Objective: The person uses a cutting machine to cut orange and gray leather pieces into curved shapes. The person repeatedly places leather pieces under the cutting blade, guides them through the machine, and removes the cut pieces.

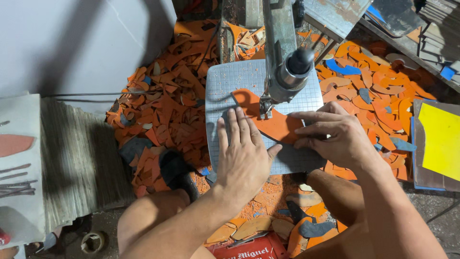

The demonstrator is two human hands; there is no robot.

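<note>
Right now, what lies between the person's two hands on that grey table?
In the head view, the curved orange piece lies between the left hand and right hand, on the gridded grey table; both hands press it.

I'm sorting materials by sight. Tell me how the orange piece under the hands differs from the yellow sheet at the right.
The orange piece is curved and lies on the gridded saw table; the yellow sheet is straight-edged, off to the side. The left hand and right hand press the orange piece; nothing touches the yellow sheet. Both lie flat.
</note>
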